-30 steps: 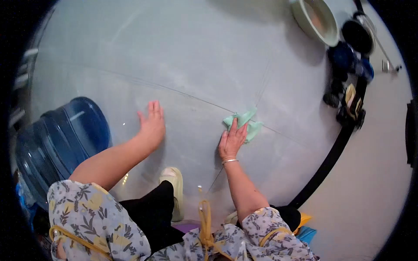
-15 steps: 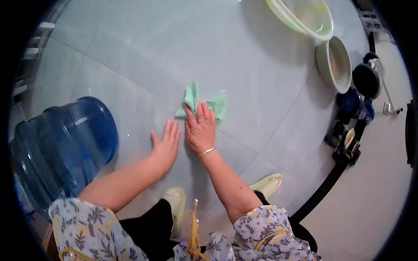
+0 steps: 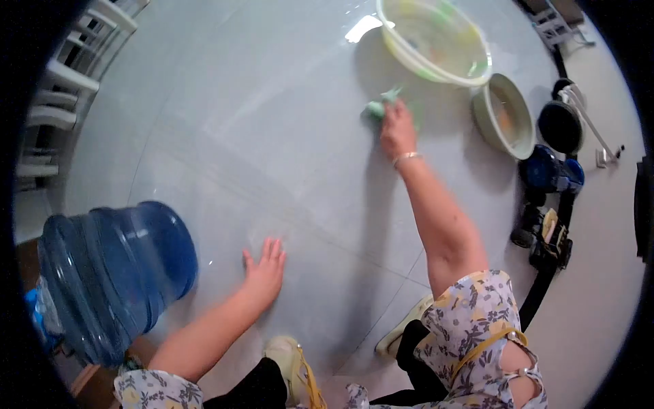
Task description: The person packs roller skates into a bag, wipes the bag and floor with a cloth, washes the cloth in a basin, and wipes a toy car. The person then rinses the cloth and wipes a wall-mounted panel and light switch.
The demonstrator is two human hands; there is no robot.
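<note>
The largest thing before you is the pale tiled floor (image 3: 225, 112); how much of it the cloth has covered, I cannot tell from its look. At the left lies the big blue water bottle (image 3: 119, 273), on its side and apart from both your hands. At the far side stands the large basin (image 3: 409, 52), and just beside it, more to the right, the smaller basin (image 3: 486, 123); both seem to have water in them, and no hand touches them. Your left hand (image 3: 264, 276) is at the near side, with the fingers spread and grasping nothing; it seems to rest on the floor. Your right hand (image 3: 398, 129) is stretched far, near the large basin, and grasps the green cloth (image 3: 375, 109). This cloth is bunched at your fingertips, blurred, so I cannot tell whether it touches the floor. I judge that the work with the cloth is in progress and not finished, because the cloth is in your hand; what part is left, the view does not show.
</note>
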